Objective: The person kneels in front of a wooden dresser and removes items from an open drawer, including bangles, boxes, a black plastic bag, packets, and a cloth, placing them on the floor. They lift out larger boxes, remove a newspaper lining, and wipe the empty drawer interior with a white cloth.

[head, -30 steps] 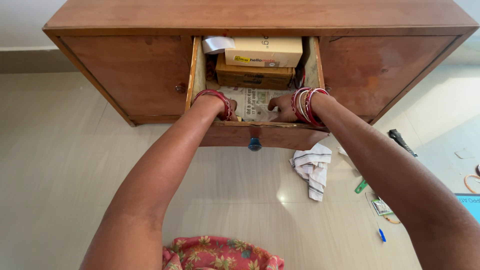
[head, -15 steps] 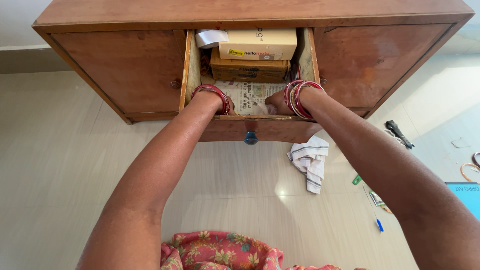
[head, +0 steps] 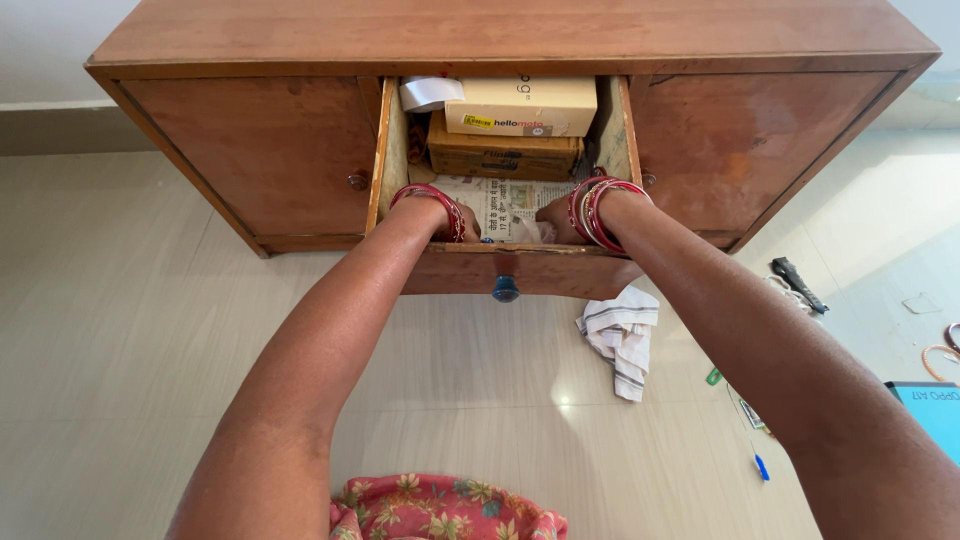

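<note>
far off to the left of both hands the wooden cabinet (head: 260, 150) shows a shut door with a small round knob (head: 359, 181), and pale floor tiles (head: 120, 330) spread out below it. the left hand (head: 462, 222) is down inside the open drawer (head: 440, 268), wrist ringed with red bangles (head: 432, 198); only its heel and a bit of knuckle show above the drawer front, so whether the fingers are spread or curled i cannot tell. it rests at the near left corner, on or just over the newspaper lining (head: 505, 205).

between the two hands lies that sheet of newspaper, with a crumpled whitish scrap (head: 528, 232) close by the right hand. beyond the hands, toward the back of the drawer, a brown cardboard box (head: 505, 158) sits with a cream box (head: 522, 106) stacked on top, and a white roll of tape (head: 430, 92) leans at the back left corner. just below the hands, on the outside of the drawer front, there is a blue knob (head: 505, 289).

the right hand (head: 558, 215) is also in the drawer, fingers bent down onto the paper and mostly hidden, so its grip cannot be made out; red and pale bangles (head: 597, 208) crowd its wrist.

below and to the right of that hand a white striped cloth (head: 625, 335) lies crumpled on the floor. further right are a dark tool (head: 797, 284), a blue pen (head: 762, 467) and the corner of a blue box (head: 930, 410). a flowered pink garment (head: 445, 508) shows nearest the viewer.
</note>
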